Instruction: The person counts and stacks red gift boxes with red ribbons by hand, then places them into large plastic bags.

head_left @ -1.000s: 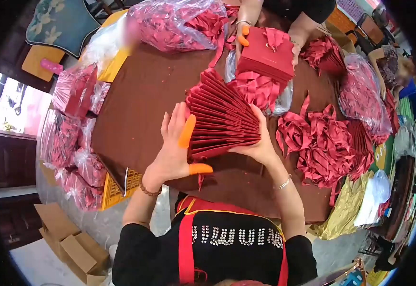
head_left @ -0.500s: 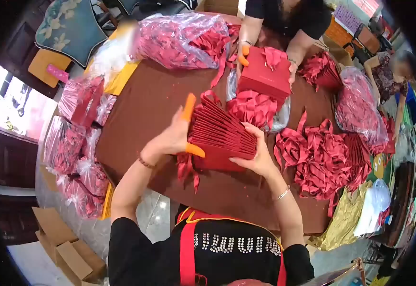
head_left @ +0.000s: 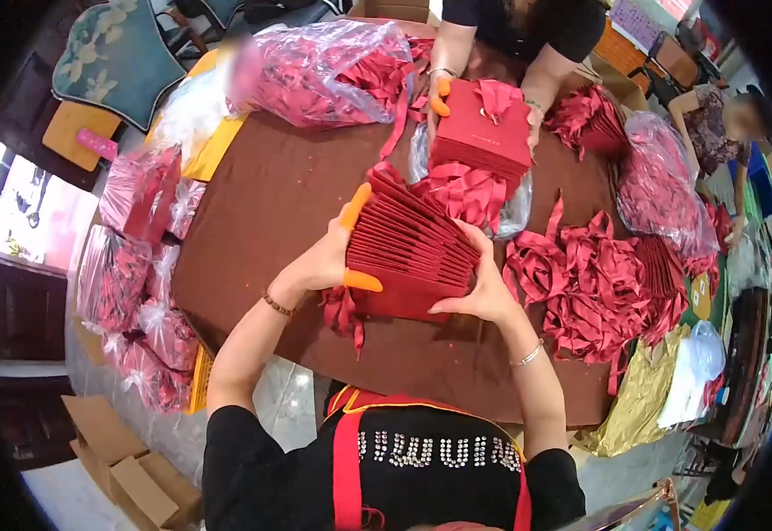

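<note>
A fanned stack of folded red bags (head_left: 408,252) is between my hands over the brown table. My left hand (head_left: 328,257), with orange covers on thumb and a finger, grips the stack's left end. At the right end, my right hand (head_left: 490,283) has fingers and thumb around the edges. Red ribbons (head_left: 342,310) hang from the stack's lower left. Just beyond lies a plastic bag with red ribbons (head_left: 466,195). Across the table, a co-worker's hands hold another stack of red bags (head_left: 482,133).
Red ribbon bundles (head_left: 594,283) lie on the brown table (head_left: 253,212) at right. Clear bags of red goods stand at the back (head_left: 315,80), right (head_left: 660,186) and left (head_left: 116,274). Open cardboard boxes (head_left: 134,469) are at lower left; another person sits at far right.
My left hand has closed in on the left end of the stack. My right hand has shifted slightly along the right end. The view has moved a little.
</note>
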Demonstrator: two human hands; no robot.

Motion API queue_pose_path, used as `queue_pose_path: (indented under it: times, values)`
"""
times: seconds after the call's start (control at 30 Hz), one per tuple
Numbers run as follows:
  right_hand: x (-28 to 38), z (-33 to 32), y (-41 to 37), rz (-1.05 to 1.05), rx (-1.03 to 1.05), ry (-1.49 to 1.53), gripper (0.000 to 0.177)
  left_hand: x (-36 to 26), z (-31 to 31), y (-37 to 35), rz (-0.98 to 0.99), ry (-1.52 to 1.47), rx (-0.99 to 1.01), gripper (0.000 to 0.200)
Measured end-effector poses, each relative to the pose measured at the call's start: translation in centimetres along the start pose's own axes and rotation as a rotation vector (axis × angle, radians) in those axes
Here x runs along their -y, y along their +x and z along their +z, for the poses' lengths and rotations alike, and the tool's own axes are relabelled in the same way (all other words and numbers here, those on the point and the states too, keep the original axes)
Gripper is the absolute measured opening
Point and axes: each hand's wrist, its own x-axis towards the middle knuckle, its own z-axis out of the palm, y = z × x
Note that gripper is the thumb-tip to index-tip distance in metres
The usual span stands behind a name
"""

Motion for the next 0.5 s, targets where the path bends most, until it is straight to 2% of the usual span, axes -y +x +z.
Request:
queue_pose_path:
  times: [0.07,0.13,0.17,0.2,0.27,0.3,0.33,0.37,0.4,0.47,0.5]
  values:
    - [0.5,-0.7,-0.2,-0.015,0.0,-0.011,0.117,1.4,-0.8,-0.1,0.014,0.296,-0.077,0.128]
    - [0.8,-1.1,-0.3,0.04,0.031,0.1,0.122,1.3,0.0,-0.2,-0.006,0.19,-0.094,0.129]
    - [1.2,-1.5,-0.3,-0.01,0.071,0.095,0.105,1.5,0.1,-0.4,-0.008,0.246,-0.117,0.129]
    - [1.1,-1.5,-0.3,-0.006,0.067,0.094,0.105,1.4,0.1,-0.6,-0.009,0.302,-0.141,0.129]
    - [0.7,-1.3,-0.1,0.057,0.008,0.329,0.08,0.8,0.2,-0.8,-0.02,0.407,-0.12,0.125]
    - [1.0,-1.1,0.0,0.034,-0.063,0.159,0.063,0.4,0.5,-1.0,0.081,0.635,-0.214,0.123]
    - [0.6,-1.0,0.0,0.033,-0.063,0.159,0.063,-0.2,0.8,-1.3,0.185,0.865,-0.308,0.12]
    - [-0.1,-0.9,-0.1,0.104,-0.09,0.266,0.059,-0.9,1.0,-1.4,0.335,0.954,-0.339,0.115]
    - [-0.5,-0.8,-0.2,0.178,-0.116,0.373,0.054,-2.1,1.4,-1.4,0.336,0.954,-0.339,0.115]
    - [0.1,-0.6,0.0,0.188,-0.146,0.37,0.049,-4.7,2.4,-1.5,0.267,1.287,-0.107,0.096]
    - [0.2,-0.6,0.0,0.203,-0.15,0.387,0.049,-5.7,3.1,-1.4,0.231,1.359,-0.01,0.078]
